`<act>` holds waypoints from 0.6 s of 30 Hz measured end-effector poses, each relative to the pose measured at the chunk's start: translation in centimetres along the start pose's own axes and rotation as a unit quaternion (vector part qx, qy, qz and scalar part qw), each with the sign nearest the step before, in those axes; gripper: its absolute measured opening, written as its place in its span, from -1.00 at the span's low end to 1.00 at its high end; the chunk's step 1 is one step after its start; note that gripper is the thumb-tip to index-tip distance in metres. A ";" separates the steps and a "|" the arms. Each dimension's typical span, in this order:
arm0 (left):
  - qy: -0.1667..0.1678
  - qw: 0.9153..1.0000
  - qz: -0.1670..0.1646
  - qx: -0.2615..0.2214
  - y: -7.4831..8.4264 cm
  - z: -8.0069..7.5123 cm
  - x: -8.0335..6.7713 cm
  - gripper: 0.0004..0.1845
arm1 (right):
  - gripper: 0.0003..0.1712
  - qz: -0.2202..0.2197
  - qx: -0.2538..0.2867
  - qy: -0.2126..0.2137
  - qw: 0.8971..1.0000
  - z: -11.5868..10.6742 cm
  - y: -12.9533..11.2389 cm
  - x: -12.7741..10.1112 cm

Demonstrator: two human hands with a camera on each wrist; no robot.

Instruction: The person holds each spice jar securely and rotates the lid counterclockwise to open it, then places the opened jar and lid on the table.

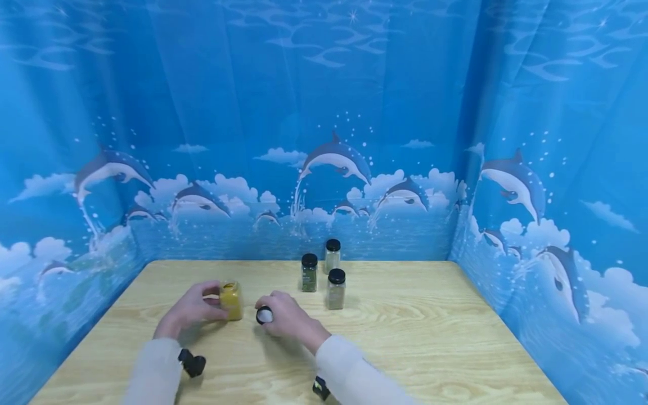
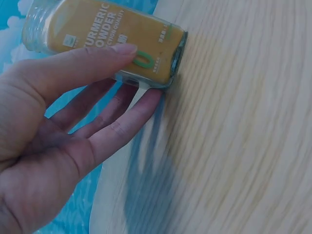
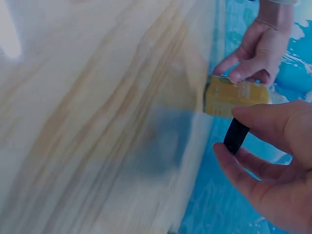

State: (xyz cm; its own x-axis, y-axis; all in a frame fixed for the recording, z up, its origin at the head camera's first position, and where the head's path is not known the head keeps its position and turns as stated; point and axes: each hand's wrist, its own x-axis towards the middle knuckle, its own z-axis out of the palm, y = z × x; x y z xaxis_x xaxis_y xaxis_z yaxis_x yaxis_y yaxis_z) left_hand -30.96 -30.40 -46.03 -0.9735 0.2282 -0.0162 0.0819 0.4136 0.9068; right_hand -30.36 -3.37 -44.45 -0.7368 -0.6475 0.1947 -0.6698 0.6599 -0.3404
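In the head view my left hand (image 1: 191, 310) holds a square glass jar of turmeric powder (image 1: 231, 304), uncapped and upright on the table. Its thumb lies across the label while the fingers reach along the other side, as the left wrist view shows on the turmeric jar (image 2: 122, 36). To the right of that jar, my right hand (image 1: 292, 322) pinches a black lid (image 1: 260, 316) between thumb and fingers. The lid's pale inner side faces the head camera. In the right wrist view a gap parts the lid (image 3: 236, 137) from my left hand (image 3: 258, 56).
Farther back stand several capped spice jars: a green one (image 1: 309, 275), a pale one (image 1: 332, 260) behind it, and a greyish one (image 1: 336, 292) closer in. The wooden table (image 1: 430, 337) ends at a blue dolphin-print curtain (image 1: 243, 112).
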 end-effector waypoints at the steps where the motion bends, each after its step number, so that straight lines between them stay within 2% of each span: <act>1: 0.004 1.000 -0.002 0.005 -0.1 -0.2 -0.1 -0.10 | -0.54 0.000 0.000 -0.003 1.000 0.3 -0.2 0.4; 10: 0.002 1.000 0.002 0.026 -1.0 -2.2 -0.4 -0.10 | -0.51 0.005 -0.038 -0.033 0.999 2.5 -2.7 2.6; 15: 0.014 0.999 -0.026 0.043 -1.0 -3.1 -0.5 -0.01 | -0.48 -0.008 -0.086 -0.041 0.995 3.5 -4.0 3.6; 18: 0.009 0.998 -0.028 0.048 -1.1 -3.6 -0.5 0.00 | -0.51 -0.016 -0.108 -0.035 0.993 4.0 -4.7 4.1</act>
State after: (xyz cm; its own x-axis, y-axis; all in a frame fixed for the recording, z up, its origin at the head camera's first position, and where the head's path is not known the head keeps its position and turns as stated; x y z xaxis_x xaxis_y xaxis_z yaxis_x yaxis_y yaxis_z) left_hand -31.35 -34.08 -45.49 -0.9809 0.1856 -0.0576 0.0457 0.5083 0.8600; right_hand -29.91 -10.67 -45.74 -0.7116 -0.6893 0.1360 -0.7026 0.6999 -0.1288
